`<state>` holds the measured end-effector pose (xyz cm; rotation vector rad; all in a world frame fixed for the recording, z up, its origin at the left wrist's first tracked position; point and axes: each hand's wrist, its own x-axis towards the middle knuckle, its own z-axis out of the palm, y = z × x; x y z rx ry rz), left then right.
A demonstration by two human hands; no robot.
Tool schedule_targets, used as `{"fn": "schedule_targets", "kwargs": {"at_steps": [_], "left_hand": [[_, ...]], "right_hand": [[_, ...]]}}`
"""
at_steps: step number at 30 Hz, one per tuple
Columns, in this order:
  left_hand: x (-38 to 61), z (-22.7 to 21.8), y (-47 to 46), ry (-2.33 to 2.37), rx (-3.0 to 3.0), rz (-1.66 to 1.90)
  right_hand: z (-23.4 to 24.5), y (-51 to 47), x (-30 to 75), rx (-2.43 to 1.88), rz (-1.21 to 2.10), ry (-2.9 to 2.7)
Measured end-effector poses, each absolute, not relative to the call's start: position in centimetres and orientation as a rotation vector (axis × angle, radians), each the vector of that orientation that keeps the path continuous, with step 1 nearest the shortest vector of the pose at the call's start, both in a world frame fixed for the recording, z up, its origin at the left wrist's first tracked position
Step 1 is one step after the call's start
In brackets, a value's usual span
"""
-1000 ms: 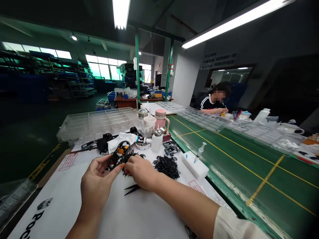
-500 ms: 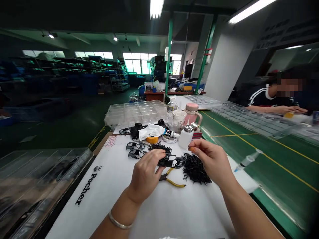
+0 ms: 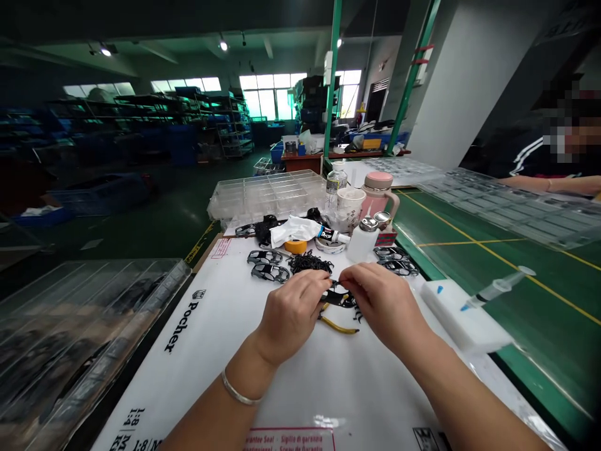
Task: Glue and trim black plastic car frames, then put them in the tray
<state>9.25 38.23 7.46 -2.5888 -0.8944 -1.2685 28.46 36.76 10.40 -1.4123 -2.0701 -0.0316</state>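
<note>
In my left hand point(image 3: 293, 313), closed at its left end, is a black plastic model car body frame point(image 3: 340, 297) with window-like openings. My right hand point(image 3: 387, 305) is pinched at the frame's upper edge, its fingertips close to the left ones; what sits between them is too small to make out. Just below lie yellow-handled pliers point(image 3: 342, 327), partly covered by the left hand. A heap of small black curved parts point(image 3: 310, 262) lies behind the hands. Another heap is mostly hidden by my right hand. Similar frames point(image 3: 270, 272) rest to the left and more frames point(image 3: 398, 268) to the right.
Behind stand a white pump bottle point(image 3: 363, 241), a glue tube point(image 3: 332, 235), yellow tape point(image 3: 295, 247), a cup point(image 3: 351, 207) and a pink flask point(image 3: 378, 188). A syringe point(image 3: 500, 288) rests on a white foam block point(image 3: 462, 322) at right. Clear divided trays point(image 3: 267, 191) flank the table. A co-worker sits far right.
My right hand has moved left from above the black heap and now meets the frame beside my left hand. The view has shifted, showing more of the table's near edge.
</note>
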Motion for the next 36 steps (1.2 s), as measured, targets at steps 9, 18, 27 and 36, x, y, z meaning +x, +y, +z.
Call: {"fn": "schedule_targets", "kwargs": {"at_steps": [9,18,27,36], "left_hand": [[9.4,7.3,38.4,-0.836,-2.577,-1.27],[9.5,7.6,38.1,-0.753,-2.618,-1.269],[9.4,7.8,37.9,-0.712,-2.646,-1.34],[9.3,7.7,38.0,-0.737,-2.707,-1.36]], "right_hand": [[10.3,36.8,28.7,-1.456,0.074,-2.057],[10.4,37.6,29.7,-1.439,0.725,-1.838],[11.0,37.4,30.4,-1.248,0.98,-1.792],[11.5,37.6,31.5,-1.286,0.884,-1.774]]}}
